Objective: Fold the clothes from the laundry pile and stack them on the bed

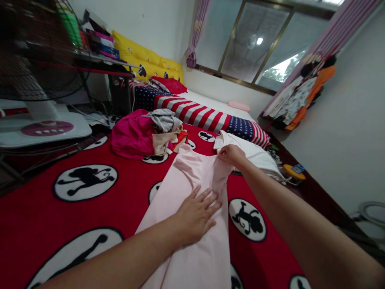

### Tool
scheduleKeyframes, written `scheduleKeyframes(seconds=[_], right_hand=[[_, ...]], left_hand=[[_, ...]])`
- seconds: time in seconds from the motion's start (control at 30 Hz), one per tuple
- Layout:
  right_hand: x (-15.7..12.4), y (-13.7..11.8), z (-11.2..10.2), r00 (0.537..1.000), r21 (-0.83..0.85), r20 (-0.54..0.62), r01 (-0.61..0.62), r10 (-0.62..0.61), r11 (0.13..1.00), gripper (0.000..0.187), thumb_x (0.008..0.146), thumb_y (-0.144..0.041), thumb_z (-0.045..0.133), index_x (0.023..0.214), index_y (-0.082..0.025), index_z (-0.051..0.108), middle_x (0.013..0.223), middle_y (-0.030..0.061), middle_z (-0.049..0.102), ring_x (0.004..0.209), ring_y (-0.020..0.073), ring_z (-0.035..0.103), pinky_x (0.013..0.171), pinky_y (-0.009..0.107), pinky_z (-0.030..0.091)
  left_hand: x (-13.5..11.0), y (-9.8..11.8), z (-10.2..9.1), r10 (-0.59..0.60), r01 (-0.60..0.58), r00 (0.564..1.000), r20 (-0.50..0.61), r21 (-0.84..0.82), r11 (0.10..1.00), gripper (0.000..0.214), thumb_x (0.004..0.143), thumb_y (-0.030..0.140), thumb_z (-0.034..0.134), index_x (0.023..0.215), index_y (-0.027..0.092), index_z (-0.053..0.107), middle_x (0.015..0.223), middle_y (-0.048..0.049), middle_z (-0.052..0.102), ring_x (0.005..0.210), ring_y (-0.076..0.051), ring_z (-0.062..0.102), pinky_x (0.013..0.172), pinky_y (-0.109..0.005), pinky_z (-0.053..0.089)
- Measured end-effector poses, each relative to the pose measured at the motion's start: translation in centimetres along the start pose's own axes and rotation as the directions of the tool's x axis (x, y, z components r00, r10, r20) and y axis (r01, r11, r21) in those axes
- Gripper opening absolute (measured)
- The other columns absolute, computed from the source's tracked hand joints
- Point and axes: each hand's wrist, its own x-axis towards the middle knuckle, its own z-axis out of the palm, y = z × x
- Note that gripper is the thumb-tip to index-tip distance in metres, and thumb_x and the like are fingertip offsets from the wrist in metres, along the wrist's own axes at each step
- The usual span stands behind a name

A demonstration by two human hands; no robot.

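A pale pink garment lies lengthwise on a red blanket printed with black monkey figures in white circles. My left hand rests flat on the middle of the pink cloth, fingers spread. My right hand is closed in a pinch on the garment's far right edge, near its top. Just beyond that hand lies a folded white garment.
A heap of clothes, magenta, grey and beige, sits further back on the blanket. A stars-and-stripes cover and yellow pillows lie behind. A standing fan is at the left. Clothes hang on the right wall.
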Motion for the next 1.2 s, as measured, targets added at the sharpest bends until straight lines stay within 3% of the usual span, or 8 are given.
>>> scheduleKeyframes(seconds=[0.13, 0.3, 0.43, 0.53, 0.67, 0.83, 1.0, 1.2], right_hand=[[0.4, -1.0, 1.2, 0.998, -0.008, -0.052, 0.036, -0.036, 0.999, 0.028, 0.083, -0.03, 0.054, 0.101, -0.022, 0.074, 0.098, 0.006, 0.073, 0.088, 0.0191, 0.064, 0.069, 0.025, 0.041], [0.0, -1.7, 3.6, 0.996, -0.009, 0.024, 0.085, -0.085, 0.996, 0.022, 0.076, -0.016, 0.058, 0.088, -0.019, 0.076, 0.091, 0.0069, 0.074, 0.086, 0.0177, 0.065, 0.069, 0.022, 0.041], [0.7, -3.0, 3.0, 0.998, 0.003, -0.029, 0.064, -0.064, 0.998, 0.029, 0.081, -0.017, 0.051, 0.101, -0.017, 0.073, 0.102, 0.0105, 0.072, 0.094, 0.0203, 0.064, 0.071, 0.024, 0.041], [1.1, -4.3, 2.7, 0.994, 0.032, -0.028, 0.103, -0.102, 0.994, 0.027, 0.084, -0.022, 0.051, 0.098, -0.019, 0.073, 0.1, 0.0089, 0.072, 0.093, 0.0193, 0.064, 0.071, 0.023, 0.041], [0.9, -5.5, 3.7, 0.99, 0.066, 0.022, 0.137, -0.139, 0.988, 0.018, 0.075, -0.022, 0.062, 0.088, -0.019, 0.075, 0.089, 0.0072, 0.073, 0.085, 0.0194, 0.065, 0.068, 0.023, 0.041], [0.9, -6.2, 4.7, 0.994, 0.121, -0.079, 0.088, -0.079, 0.989, 0.027, 0.084, -0.023, 0.05, 0.102, -0.021, 0.071, 0.101, 0.0076, 0.072, 0.094, 0.0204, 0.064, 0.074, 0.025, 0.042], [0.4, -6.6, 5.3, 0.995, 0.185, -0.066, 0.092, -0.081, 0.978, 0.027, 0.081, -0.026, 0.057, 0.104, -0.02, 0.071, 0.095, 0.007, 0.073, 0.085, 0.0188, 0.064, 0.071, 0.024, 0.043], [1.4, -8.0, 5.9, 0.991, 0.275, -0.098, 0.112, -0.088, 0.955, 0.026, 0.084, -0.026, 0.053, 0.099, -0.02, 0.074, 0.094, 0.0062, 0.073, 0.085, 0.0179, 0.064, 0.072, 0.024, 0.043]], left_hand=[[0.0, 0.0, -0.2, 0.012, -0.012, 1.0, 0.002, -0.023, 1.0, 0.051, 0.099, 0.045, 0.029, 0.144, 0.022, 0.038, 0.153, -0.0075, 0.035, 0.143, -0.029, 0.025, 0.116, -0.052, 0.01], [0.0, 0.1, -0.2, 0.003, -0.003, 1.0, 0.0, -0.024, 1.0, 0.052, 0.099, 0.046, 0.028, 0.143, 0.022, 0.04, 0.152, -0.0084, 0.037, 0.142, -0.029, 0.026, 0.115, -0.054, 0.011], [0.0, 0.3, -0.4, -0.008, 0.008, 1.0, 0.005, -0.027, 1.0, 0.053, 0.099, 0.045, 0.026, 0.145, 0.021, 0.037, 0.154, -0.0092, 0.034, 0.142, -0.029, 0.026, 0.115, -0.054, 0.012], [0.0, 0.3, -0.6, -0.005, 0.005, 1.0, 0.011, -0.022, 1.0, 0.055, 0.099, 0.045, 0.029, 0.147, 0.02, 0.033, 0.156, -0.0099, 0.03, 0.142, -0.03, 0.025, 0.114, -0.054, 0.013], [-0.1, 0.3, -0.7, 0.003, -0.003, 1.0, 0.003, -0.025, 1.0, 0.057, 0.098, 0.044, 0.031, 0.149, 0.02, 0.029, 0.154, -0.0103, 0.032, 0.143, -0.029, 0.025, 0.115, -0.054, 0.012], [-0.1, 0.3, -0.7, 0.003, -0.003, 1.0, -0.009, -0.002, 1.0, 0.057, 0.098, 0.044, 0.031, 0.149, 0.018, 0.028, 0.152, -0.0111, 0.037, 0.142, -0.028, 0.025, 0.114, -0.054, 0.013], [0.0, 0.4, -0.9, 0.014, -0.014, 1.0, 0.008, 0.01, 1.0, 0.056, 0.099, 0.044, 0.028, 0.147, 0.017, 0.032, 0.152, -0.0114, 0.037, 0.141, -0.029, 0.028, 0.114, -0.054, 0.014], [-0.1, 0.2, -0.6, 0.005, -0.005, 1.0, 0.011, 0.015, 1.0, 0.053, 0.099, 0.045, 0.027, 0.141, 0.017, 0.041, 0.148, -0.0115, 0.043, 0.138, -0.03, 0.032, 0.113, -0.058, 0.016]])
